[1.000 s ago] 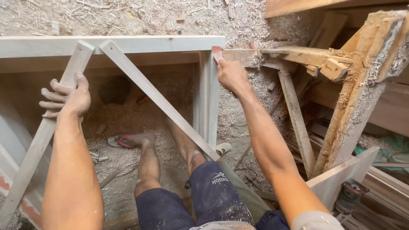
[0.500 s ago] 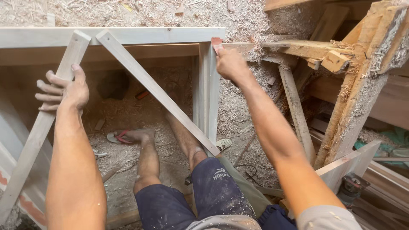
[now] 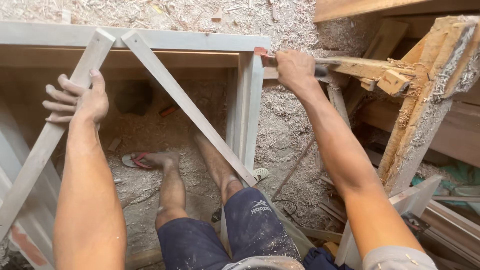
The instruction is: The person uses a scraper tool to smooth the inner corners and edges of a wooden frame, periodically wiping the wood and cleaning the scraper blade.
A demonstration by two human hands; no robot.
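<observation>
A grey-painted wooden frame (image 3: 150,37) stands on its edge in front of me. My left hand (image 3: 77,100) is wrapped round the left diagonal slat (image 3: 35,165) of the frame. A second diagonal slat (image 3: 190,107) runs down to the frame's right upright (image 3: 247,110). My right hand (image 3: 295,70) is closed on a tool with a red tip (image 3: 260,51), and the tip rests at the frame's top right corner. The tool's dark handle sticks out past my fist to the right. Most of the tool is hidden by my fingers.
My bare legs stand inside the frame on sawdust-covered ground (image 3: 290,130), one foot in a sandal (image 3: 142,160). Rough timber pieces (image 3: 430,85) lean at the right. Planks and offcuts (image 3: 450,215) lie at the lower right.
My right hand has shifted slightly to the right at the frame's corner. My left hand keeps its hold on the slat.
</observation>
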